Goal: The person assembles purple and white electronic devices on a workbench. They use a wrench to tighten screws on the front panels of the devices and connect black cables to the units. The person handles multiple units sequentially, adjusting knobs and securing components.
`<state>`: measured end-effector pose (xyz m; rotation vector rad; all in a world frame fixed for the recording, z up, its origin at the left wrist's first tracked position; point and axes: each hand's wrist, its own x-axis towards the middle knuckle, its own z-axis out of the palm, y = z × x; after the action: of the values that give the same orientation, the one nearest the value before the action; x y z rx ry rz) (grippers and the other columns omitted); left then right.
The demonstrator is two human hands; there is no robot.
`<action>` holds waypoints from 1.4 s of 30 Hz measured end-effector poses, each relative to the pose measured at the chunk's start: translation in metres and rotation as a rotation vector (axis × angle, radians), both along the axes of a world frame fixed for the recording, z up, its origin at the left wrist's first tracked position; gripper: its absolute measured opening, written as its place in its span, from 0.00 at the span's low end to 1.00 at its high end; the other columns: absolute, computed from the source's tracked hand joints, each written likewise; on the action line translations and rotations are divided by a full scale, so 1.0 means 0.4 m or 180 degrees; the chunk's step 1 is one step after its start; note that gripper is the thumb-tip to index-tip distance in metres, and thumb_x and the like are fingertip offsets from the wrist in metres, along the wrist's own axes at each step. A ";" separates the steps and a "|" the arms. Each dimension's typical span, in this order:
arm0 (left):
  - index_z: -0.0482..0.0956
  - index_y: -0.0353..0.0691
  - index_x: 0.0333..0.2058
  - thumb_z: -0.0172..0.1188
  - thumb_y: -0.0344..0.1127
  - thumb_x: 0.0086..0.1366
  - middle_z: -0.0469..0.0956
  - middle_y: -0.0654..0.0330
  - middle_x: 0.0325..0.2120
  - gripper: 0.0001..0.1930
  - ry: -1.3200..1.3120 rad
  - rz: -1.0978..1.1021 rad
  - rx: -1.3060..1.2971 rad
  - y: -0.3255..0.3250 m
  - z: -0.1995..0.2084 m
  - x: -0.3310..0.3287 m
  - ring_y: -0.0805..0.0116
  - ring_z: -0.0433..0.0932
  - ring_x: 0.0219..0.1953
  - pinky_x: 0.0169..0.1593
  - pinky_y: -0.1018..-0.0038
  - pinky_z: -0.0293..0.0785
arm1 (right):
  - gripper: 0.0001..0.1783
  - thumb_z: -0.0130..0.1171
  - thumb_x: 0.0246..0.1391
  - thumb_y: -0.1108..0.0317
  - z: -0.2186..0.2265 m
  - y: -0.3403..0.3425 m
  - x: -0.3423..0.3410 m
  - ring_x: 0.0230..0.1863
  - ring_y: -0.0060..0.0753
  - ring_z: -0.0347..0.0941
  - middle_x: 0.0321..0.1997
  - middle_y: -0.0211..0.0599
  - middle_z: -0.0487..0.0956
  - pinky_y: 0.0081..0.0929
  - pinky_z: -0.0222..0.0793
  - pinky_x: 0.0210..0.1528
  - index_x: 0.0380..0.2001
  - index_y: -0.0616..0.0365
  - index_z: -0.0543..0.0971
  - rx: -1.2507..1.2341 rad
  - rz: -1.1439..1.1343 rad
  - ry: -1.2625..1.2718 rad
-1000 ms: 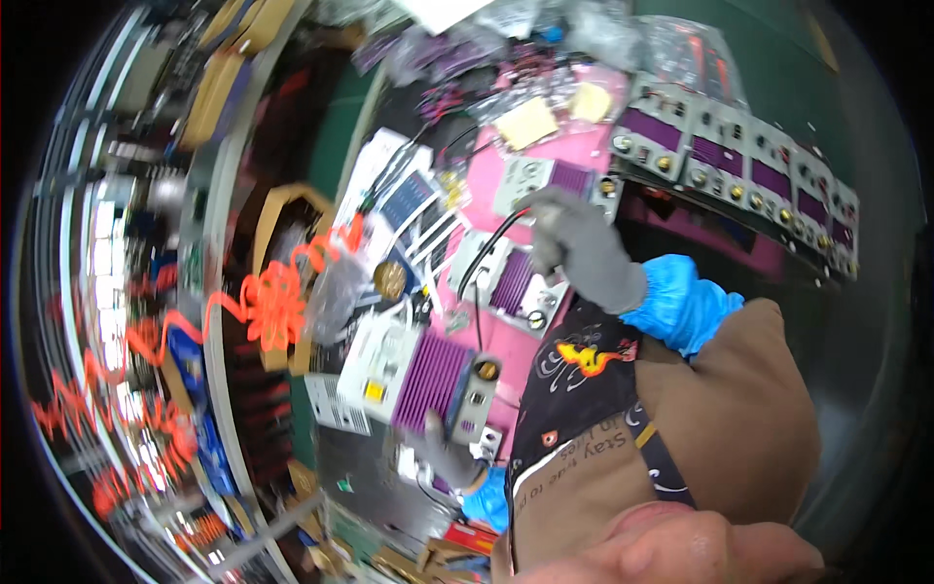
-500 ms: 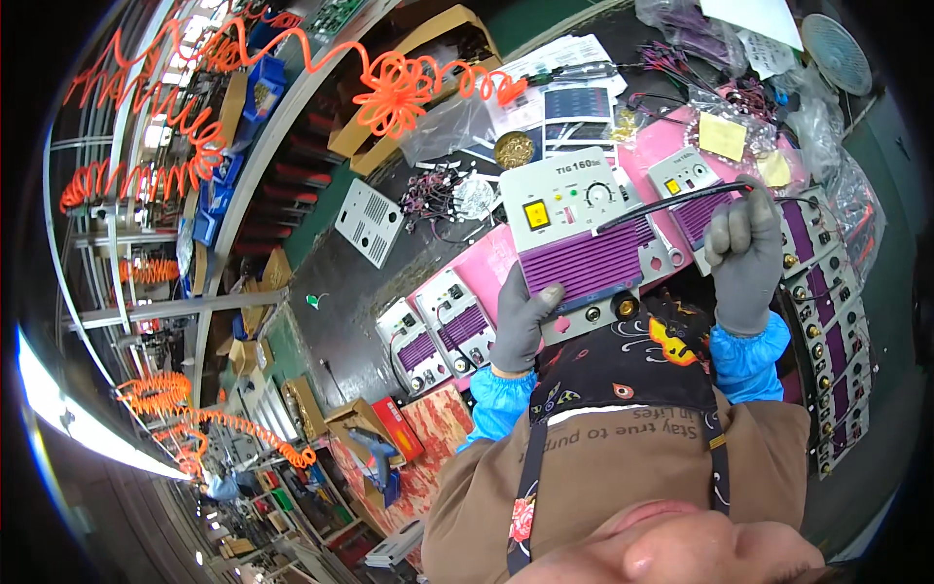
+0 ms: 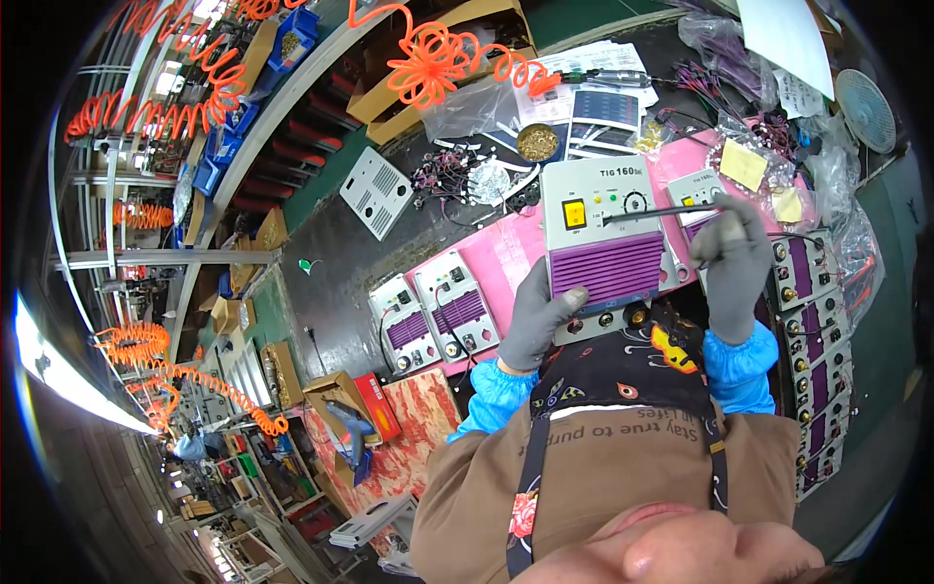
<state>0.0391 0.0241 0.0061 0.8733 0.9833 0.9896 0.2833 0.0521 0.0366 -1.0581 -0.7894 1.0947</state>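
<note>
1. Machine [image 3: 605,273]: centre of frame; left hand [image 3: 540,319] clamped on its lower-left edge.
2. Black cord [image 3: 657,212]: fingers of right hand [image 3: 736,258], the nearer, closed on it; long axis runs leftward, nearly level, across the machine's front.

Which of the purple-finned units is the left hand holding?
The large central unit, directly before the black apron: the left hand grips its lower left corner. The other units are not in that hand's grip.
</note>
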 end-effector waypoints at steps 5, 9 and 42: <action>0.65 0.29 0.61 0.68 0.41 0.59 0.75 0.52 0.53 0.35 -0.0041 -0.0106 -0.0072 0.002 -0.017 0.003 0.65 0.74 0.54 0.60 0.68 0.69 | 0.14 0.58 0.60 0.69 -0.040 -0.017 -0.048 0.31 0.18 0.73 0.29 0.33 0.77 0.19 0.71 0.37 0.48 0.57 0.81 -0.0535 0.0471 -0.1438; 0.64 0.29 0.61 0.67 0.40 0.59 0.75 0.52 0.53 0.35 -0.0082 -0.0086 -0.0096 -0.003 -0.019 0.010 0.66 0.74 0.54 0.60 0.68 0.68 | 0.22 0.57 0.57 0.75 -0.017 -0.017 -0.039 0.43 0.26 0.76 0.42 0.37 0.78 0.24 0.72 0.49 0.56 0.62 0.74 -0.0499 0.1017 -0.1049; 0.61 0.30 0.63 0.68 0.40 0.61 0.74 0.54 0.53 0.36 -0.0065 -0.0408 -0.0060 -0.023 -0.012 0.008 0.68 0.74 0.55 0.60 0.69 0.69 | 0.09 0.68 0.50 0.65 -0.041 0.046 -0.063 0.32 0.40 0.77 0.29 0.34 0.78 0.35 0.73 0.32 0.34 0.52 0.79 0.1469 0.0755 -0.3975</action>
<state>0.0423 0.0150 0.0015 0.8975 0.9066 0.8773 0.2582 0.0707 0.0203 -1.2008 -2.0768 0.2695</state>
